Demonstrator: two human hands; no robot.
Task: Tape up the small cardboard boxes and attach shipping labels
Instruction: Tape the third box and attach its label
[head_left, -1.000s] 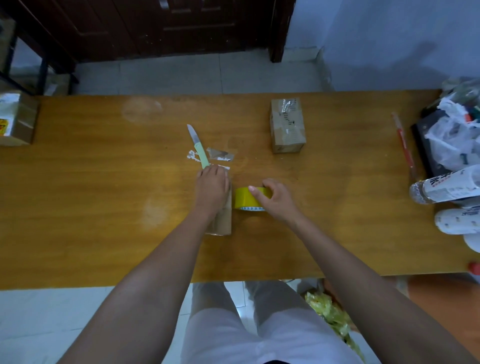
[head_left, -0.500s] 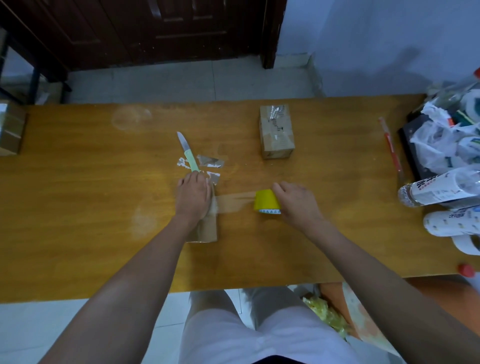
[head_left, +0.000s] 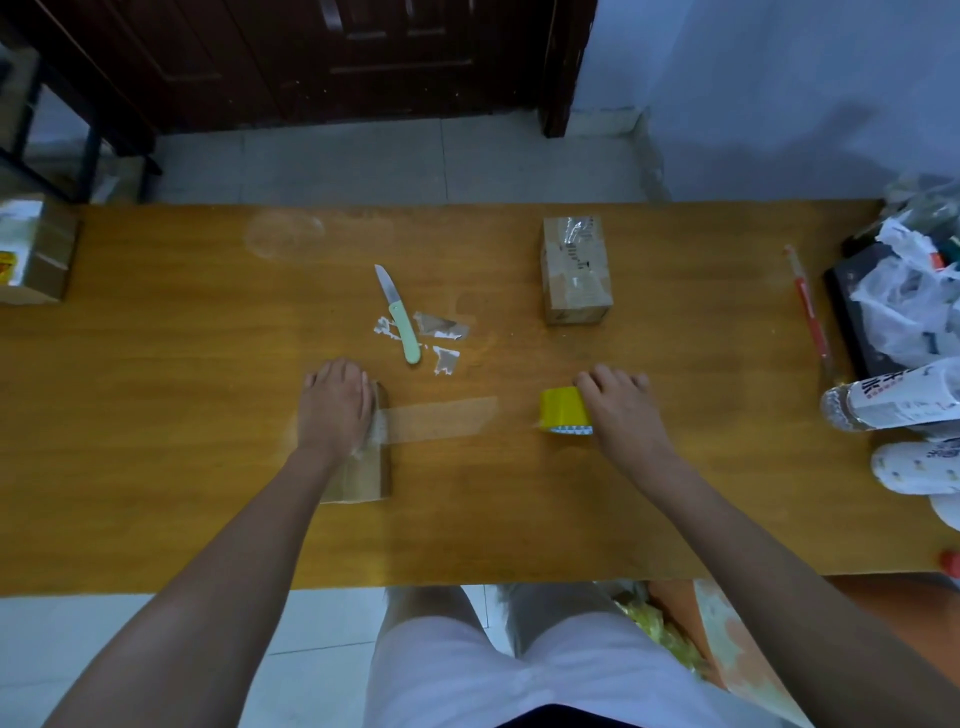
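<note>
The left hand (head_left: 335, 410) lies flat, fingers straight, on top of a small cardboard box (head_left: 363, 470) near the middle of the wooden table (head_left: 156, 415), pinning one end of a clear tape strip (head_left: 441, 418) that stretches rightward toward the yellow tape roll (head_left: 563, 410). The right hand (head_left: 621, 408) has its fingers curled over that roll (the strip looks blurred near it). Beyond them lie a green-handled knife (head_left: 400, 319) among tape scraps — and a second, taped box (head_left: 574, 270) stands further back.
</note>
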